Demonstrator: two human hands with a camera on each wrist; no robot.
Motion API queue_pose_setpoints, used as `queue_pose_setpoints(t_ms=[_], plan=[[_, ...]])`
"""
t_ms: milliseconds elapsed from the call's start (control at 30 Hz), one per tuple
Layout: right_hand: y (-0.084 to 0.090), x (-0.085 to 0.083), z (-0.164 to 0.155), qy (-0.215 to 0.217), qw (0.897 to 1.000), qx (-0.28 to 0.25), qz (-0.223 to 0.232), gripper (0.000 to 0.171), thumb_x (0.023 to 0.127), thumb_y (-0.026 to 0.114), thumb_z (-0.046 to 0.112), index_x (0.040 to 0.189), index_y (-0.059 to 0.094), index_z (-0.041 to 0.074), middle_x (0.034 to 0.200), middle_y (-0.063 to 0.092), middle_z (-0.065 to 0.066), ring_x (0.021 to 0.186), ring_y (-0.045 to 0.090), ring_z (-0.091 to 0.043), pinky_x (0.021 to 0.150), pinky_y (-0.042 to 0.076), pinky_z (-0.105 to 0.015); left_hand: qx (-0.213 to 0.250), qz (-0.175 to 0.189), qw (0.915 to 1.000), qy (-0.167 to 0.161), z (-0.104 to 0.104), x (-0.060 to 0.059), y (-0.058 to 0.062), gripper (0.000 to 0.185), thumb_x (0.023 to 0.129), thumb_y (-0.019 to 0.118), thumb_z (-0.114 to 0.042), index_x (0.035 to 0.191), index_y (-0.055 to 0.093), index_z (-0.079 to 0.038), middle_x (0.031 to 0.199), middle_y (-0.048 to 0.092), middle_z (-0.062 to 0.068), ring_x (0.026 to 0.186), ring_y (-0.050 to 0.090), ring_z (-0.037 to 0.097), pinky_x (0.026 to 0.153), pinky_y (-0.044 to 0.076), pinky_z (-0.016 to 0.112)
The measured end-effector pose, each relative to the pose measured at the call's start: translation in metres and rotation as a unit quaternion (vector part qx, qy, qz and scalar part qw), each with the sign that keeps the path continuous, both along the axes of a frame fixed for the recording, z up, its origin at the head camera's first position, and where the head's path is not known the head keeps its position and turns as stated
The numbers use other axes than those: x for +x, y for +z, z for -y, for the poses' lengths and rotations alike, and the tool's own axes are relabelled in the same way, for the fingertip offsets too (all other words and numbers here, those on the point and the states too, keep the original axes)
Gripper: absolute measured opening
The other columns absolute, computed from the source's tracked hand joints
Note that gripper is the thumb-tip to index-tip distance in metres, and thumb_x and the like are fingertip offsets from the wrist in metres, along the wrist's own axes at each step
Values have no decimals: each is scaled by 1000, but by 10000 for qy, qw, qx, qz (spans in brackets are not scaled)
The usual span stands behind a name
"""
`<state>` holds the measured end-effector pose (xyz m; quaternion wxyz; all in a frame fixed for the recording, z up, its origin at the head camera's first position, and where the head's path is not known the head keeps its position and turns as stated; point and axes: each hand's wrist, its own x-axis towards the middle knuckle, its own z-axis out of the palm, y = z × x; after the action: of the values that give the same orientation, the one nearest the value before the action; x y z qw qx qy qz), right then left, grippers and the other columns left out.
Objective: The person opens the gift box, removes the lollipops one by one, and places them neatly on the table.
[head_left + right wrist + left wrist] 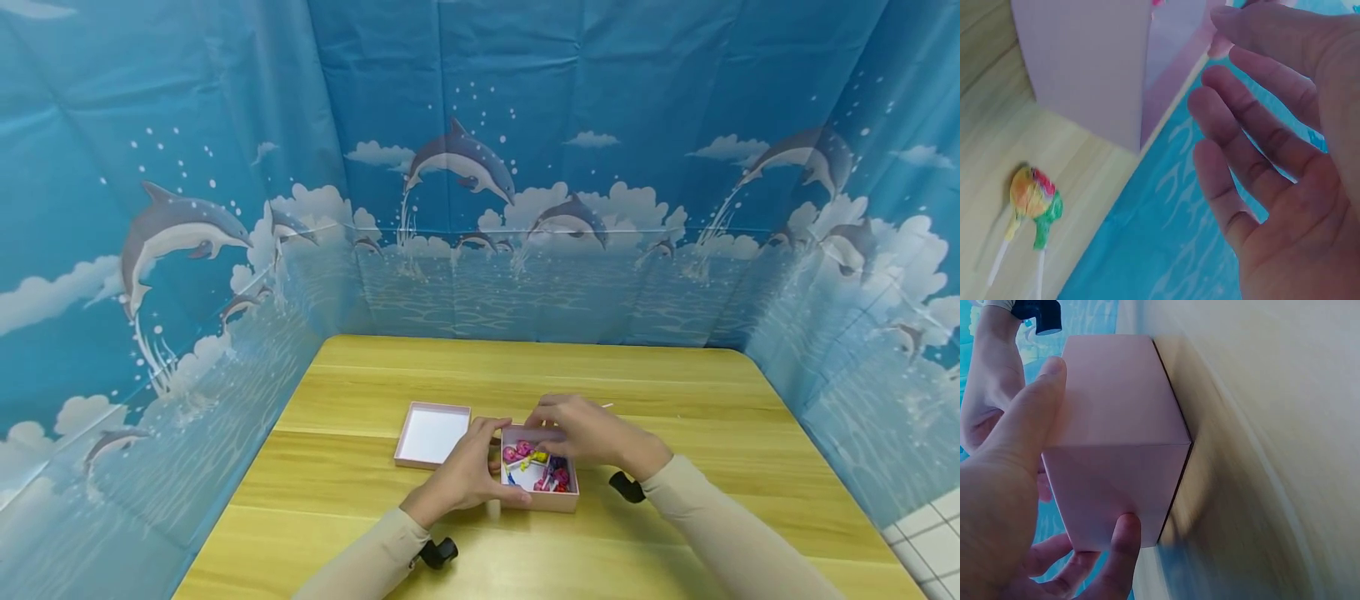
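A pink box (555, 502), open at the top, stands on the table with pink, yellow and red wrapped lollipops (524, 448) inside, split by a white divider. My left hand (467, 473) grips the box from its left side. Its thumb lies along the front wall, and a fingertip presses the side wall (1116, 494) in the left wrist view. Over the box's back right part hovers my right hand (581, 427), slightly blurred. The right wrist view shows its fingers (1222, 119) loosely bent and spread, with the thumb apart; I see no lollipop held there.
Left of the box lies a shallow lid (433, 433), its white inside up. Two wrapped lollipops (1032, 190), yellow and green, lie on the wooden table (360, 375) beside the box. A dolphin-print curtain (525, 292) surrounds the table at the back and sides.
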<state>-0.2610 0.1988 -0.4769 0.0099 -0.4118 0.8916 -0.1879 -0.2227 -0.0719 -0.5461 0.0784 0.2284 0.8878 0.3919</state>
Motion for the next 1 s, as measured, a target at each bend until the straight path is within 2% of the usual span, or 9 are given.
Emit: queue_pose_setpoints(t_ms=[167,367,467,667,900,1000], plan=[[-6,-3,10,153,9993,-35,352,26,106,86,9,132,84,6,124,84,-9,106,81,-22,90,69,-34,-95,-139,9998,-101,2,2,2,127,84,104,-63,181,39,-15,167,54,11,150,61,29,129,54,54],[-14,-11,20,428,9973,-182,563,26,106,85,5,131,85,4,120,88,-10,94,77,-7,84,66,-26,-53,-102,9998,-145,4,5,3,128,84,102,-66,182,38,-17,170,52,8,152,59,27,131,53,53],[-16,-13,26,472,9965,-197,664,22,105,84,2,127,87,5,114,89,-8,87,71,0,78,62,-22,-33,-179,9997,-165,5,4,2,126,85,102,-65,182,38,-15,168,53,8,151,60,27,130,54,53],[-17,-16,38,549,9948,69,852,14,104,86,4,117,89,8,101,87,-1,80,67,4,74,58,-19,73,-241,9994,-250,7,3,-1,124,87,101,-63,181,39,-12,169,53,8,151,60,27,127,56,50],[-15,-20,46,524,9952,290,770,9,102,89,6,109,90,12,102,88,2,87,73,3,83,64,-22,173,-202,9994,-234,6,0,-2,120,87,101,-64,181,40,-21,172,51,4,155,58,25,132,53,51],[-16,-21,48,572,9936,354,905,7,102,90,7,104,90,13,99,87,4,86,75,1,82,64,-21,144,-162,9995,-232,6,1,-3,118,88,100,-64,181,41,-23,174,51,4,157,57,26,133,52,53]])
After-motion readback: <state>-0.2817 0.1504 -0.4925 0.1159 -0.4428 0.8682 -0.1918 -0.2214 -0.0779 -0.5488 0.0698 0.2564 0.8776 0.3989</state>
